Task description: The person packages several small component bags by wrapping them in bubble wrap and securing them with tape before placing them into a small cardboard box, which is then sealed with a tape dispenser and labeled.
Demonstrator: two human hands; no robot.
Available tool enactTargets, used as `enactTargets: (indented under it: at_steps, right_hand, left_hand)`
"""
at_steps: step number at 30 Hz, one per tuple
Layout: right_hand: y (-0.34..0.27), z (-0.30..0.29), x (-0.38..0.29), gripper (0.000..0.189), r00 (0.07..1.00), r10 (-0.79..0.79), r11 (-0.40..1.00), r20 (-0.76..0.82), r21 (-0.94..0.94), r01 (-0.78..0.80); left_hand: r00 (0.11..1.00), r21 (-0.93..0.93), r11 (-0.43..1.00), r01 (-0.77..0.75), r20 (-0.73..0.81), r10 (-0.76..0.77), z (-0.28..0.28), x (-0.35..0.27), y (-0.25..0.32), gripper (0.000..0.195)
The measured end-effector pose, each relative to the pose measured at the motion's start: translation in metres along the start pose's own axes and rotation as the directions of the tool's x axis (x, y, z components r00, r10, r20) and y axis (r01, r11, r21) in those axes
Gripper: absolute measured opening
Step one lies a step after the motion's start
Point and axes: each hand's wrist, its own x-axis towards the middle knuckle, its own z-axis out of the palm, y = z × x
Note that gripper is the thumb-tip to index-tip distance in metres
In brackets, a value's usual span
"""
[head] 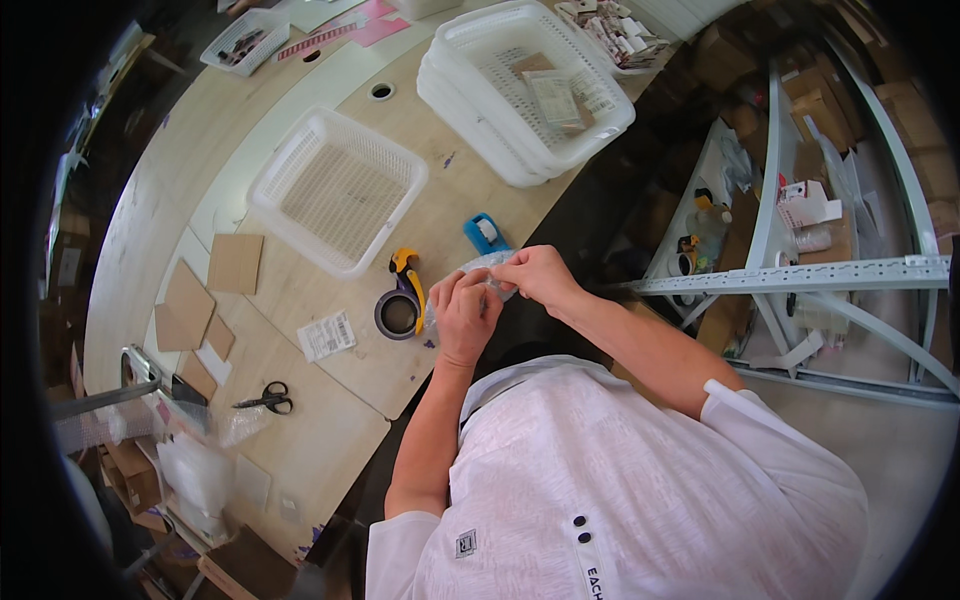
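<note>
Both my hands meet at the table's near edge over a parcel in clear bubble wrap (480, 262). My left hand (466, 315) curls its fingers around the near side of the wrap. With thumb and fingertips pinched, my right hand (541, 276) grips the wrap at its right end. What lies inside the wrap is hidden. Just beyond it sits a blue tape dispenser (486, 232) with a white roll. Left of my left hand lies a tape gun (409, 281) with yellow parts, its dark tape roll (397, 315) towards me.
An open white plastic basket (274, 191) stands on the table, with stacked baskets (431, 82) farther right. A printed label (326, 337), cardboard pieces (235, 264) and black scissors (276, 398) lie to the left. A metal shelf rack (795, 281) rises at the right.
</note>
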Motion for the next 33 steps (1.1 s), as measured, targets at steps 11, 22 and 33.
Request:
enactTargets:
  at_steps: [11,22,33]
  right_hand:
    - [0.029,0.011,0.001,0.044,0.904,-0.352,0.929,-0.242,-0.210,0.305]
    - [-0.023,0.051,-0.018,0.078,0.540,-0.837,0.511,-0.084,-0.472,0.719]
    - [-0.057,0.145,-0.036,0.066,0.713,-0.167,0.965,0.682,-0.035,0.259]
  left_hand:
    - [0.976,0.012,0.977,0.212,-0.054,-0.211,0.011,0.013,0.002,0.010]
    - [0.552,-0.541,0.485,0.687,-0.045,-0.832,-0.068,0.039,0.020,0.016]
    - [0.267,-0.728,0.244,0.640,-0.087,-0.960,-0.210,-0.010,-0.025,0.051]
